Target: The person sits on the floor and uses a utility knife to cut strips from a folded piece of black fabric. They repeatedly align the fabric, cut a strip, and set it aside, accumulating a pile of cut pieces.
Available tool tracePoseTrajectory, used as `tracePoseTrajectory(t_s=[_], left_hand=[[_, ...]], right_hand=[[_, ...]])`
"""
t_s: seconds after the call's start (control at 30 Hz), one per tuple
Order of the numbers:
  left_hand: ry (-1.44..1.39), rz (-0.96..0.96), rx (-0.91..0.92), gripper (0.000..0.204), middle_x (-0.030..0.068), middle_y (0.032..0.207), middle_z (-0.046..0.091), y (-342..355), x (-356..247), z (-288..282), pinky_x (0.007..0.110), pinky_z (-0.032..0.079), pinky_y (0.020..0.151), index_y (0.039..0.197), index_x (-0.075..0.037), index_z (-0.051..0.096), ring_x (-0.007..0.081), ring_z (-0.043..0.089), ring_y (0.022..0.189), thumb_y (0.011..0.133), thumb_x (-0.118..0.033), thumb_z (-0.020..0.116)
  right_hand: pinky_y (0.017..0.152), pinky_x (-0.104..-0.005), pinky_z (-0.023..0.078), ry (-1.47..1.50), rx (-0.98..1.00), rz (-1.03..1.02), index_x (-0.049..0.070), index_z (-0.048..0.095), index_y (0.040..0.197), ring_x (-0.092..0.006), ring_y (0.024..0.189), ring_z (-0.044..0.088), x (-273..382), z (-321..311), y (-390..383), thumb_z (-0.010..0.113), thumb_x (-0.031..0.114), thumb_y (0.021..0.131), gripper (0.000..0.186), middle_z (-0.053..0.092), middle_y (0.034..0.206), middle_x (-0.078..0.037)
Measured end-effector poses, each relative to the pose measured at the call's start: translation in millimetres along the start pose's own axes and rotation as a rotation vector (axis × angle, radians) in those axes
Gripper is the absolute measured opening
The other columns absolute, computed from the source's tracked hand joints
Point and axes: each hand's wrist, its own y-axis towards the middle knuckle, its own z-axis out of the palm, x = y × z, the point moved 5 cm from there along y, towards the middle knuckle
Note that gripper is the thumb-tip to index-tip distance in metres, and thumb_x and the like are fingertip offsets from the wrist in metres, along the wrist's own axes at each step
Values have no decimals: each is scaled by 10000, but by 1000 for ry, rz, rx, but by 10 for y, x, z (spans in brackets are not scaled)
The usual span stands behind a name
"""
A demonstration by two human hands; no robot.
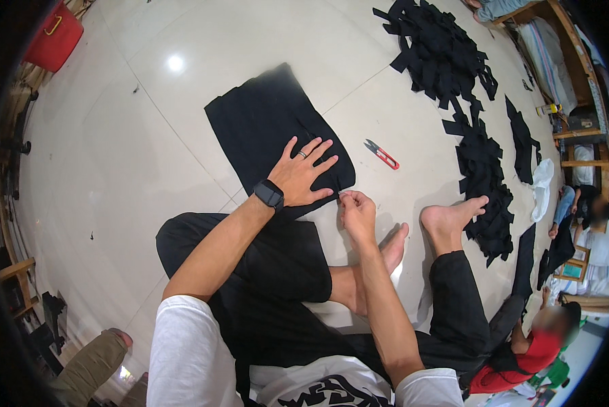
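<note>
On the floor (135, 156) before you, the black cloth (258, 115) lies flat under your left hand (303, 178), fingers apart, while your right hand (358, 214) pinches its fingers together at the edge, where work seems unfinished, red snips (384, 155) nearby

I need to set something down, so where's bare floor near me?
Widest: the floor left of the black cloth, toward the red tub, bar tiny scraps. Smaller: between cloth and upper strip pile, above the snips. Crowded: right, where strips reach your right foot.
</note>
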Motion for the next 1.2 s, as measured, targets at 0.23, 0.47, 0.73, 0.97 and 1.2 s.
tracePoseTrajectory(t_s=[0.23, 0.47, 0.73, 0.97, 1.2], left_hand=[[38, -12, 18, 840, 135, 1708, 271, 1, 29, 61, 668, 162, 1229, 1572, -166, 463, 315, 229, 1582, 921, -682, 590], [49, -51, 32, 902, 131, 1720, 240, -25, 38, 45, 687, 137, 1227, 1601, -180, 411, 324, 211, 1588, 908, -738, 558], [64, -64, 58, 936, 124, 1725, 226, 24, 28, 63, 704, 131, 1223, 1617, -200, 380, 331, 205, 1589, 902, -788, 518], [83, -59, 54, 933, 121, 1723, 235, 6, 33, 79, 703, 141, 1219, 1619, -197, 378, 329, 211, 1588, 911, -794, 493], [148, -46, 23, 1002, 134, 1718, 244, 5, 36, 92, 699, 158, 1213, 1625, -153, 352, 333, 221, 1585, 896, -830, 465]], right_hand=[[499, -236, 398, -107, -36, -214, 8, 618, 1095, -79, 579, 520, -96, -51, -3, 560, 143, 1052, 154, 586, 774, -8], [712, -328, 500, 367, -27, -36, -25, 556, 1118, -177, 718, 588, 43, 98, -59, 506, 126, 1073, 165, 600, 802, -66], [707, -304, 504, 391, 15, -42, 18, 523, 1055, -133, 744, 536, 60, -196, -250, 551, 112, 1068, 99, 579, 903, -56], [798, -335, 531, 141, 112, -185, 31, 534, 1068, -134, 785, 521, 109, -665, -662, 578, 152, 1083, 130, 588, 986, -69], [790, -402, 554, 669, 72, -204, 40, 544, 1055, -207, 860, 665, 954, -214, -196, 537, 120, 1086, 86, 565, 934, -43]])
